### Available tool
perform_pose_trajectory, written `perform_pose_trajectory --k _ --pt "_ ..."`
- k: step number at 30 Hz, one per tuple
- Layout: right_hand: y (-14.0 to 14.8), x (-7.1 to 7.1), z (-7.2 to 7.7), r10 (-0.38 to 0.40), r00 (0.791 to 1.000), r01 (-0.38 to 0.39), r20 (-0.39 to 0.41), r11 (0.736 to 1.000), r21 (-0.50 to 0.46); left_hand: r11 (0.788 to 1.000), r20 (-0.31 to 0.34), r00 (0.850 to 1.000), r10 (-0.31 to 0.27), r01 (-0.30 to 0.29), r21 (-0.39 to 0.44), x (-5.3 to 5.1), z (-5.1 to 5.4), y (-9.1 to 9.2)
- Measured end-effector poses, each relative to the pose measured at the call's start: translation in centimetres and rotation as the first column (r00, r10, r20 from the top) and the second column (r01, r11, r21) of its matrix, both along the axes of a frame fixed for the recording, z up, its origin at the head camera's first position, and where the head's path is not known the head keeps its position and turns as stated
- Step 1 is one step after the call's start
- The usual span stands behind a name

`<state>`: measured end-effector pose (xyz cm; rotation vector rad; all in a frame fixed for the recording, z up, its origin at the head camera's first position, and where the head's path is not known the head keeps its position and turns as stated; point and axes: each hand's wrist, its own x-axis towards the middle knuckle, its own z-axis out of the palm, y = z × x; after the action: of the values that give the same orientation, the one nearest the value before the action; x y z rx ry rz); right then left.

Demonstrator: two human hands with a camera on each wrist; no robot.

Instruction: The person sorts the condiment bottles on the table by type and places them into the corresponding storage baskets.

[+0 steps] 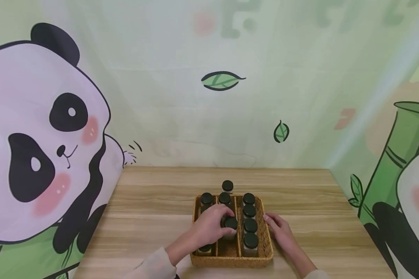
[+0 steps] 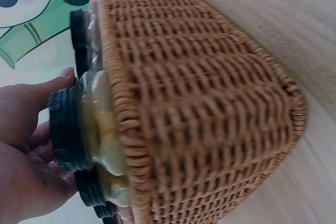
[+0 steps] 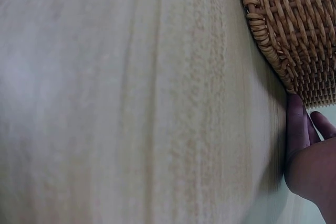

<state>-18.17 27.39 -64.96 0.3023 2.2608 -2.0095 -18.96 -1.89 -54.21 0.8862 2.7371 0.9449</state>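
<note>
A wicker basket [image 1: 232, 262] with three compartments holds several glass jars with black lids. My left hand [image 1: 211, 226] reaches over its middle compartment and grips a black-lidded jar [image 1: 231, 222] near the lid, thumb and fingers on either side. Another jar [image 1: 224, 198] stands behind it. In the right compartment several jars [image 1: 250, 224] form a row. The left compartment's jars [image 1: 206, 198] are partly hidden by my left hand; in the left wrist view, one jar [image 2: 102, 124] shows pale contents. My right hand [image 1: 281, 231] touches the basket's right side with extended fingers [image 3: 297, 121].
One more black-lidded jar [image 1: 227, 186] stands on the wood-grain table [image 1: 153, 201] just behind the basket. A cloth backdrop [image 1: 167, 116] printed with pandas, leaves and bamboo rises at the table's back and sides.
</note>
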Motion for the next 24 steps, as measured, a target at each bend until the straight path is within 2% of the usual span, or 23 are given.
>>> perform_pose_trajectory --k 3,7,10,18,24 --pt "0.0 0.0 -0.1 0.004 1.0 -0.004 -0.007 1.0 0.007 0.998 -0.05 0.999 -0.022 0.019 -0.063 0.3 -0.5 0.0" --pt "0.0 0.1 -0.1 0.004 1.0 -0.004 -0.008 1.0 0.005 0.995 -0.112 0.993 -0.037 0.026 -0.099 0.6 -1.1 0.1" --pt "0.1 0.1 -0.3 0.001 1.0 -0.001 0.001 1.0 -0.002 0.996 -0.133 0.99 -0.038 0.026 -0.091 0.7 -1.5 0.0" --pt "0.1 0.1 -0.4 -0.001 1.0 0.001 -0.003 0.998 0.065 0.998 -0.15 0.987 -0.05 0.044 -0.046 0.9 -1.5 -0.2" --pt "0.0 0.3 0.1 0.006 1.0 -0.004 -0.017 0.997 0.074 0.997 -0.182 0.982 -0.056 0.045 -0.065 0.9 -1.3 -0.1"
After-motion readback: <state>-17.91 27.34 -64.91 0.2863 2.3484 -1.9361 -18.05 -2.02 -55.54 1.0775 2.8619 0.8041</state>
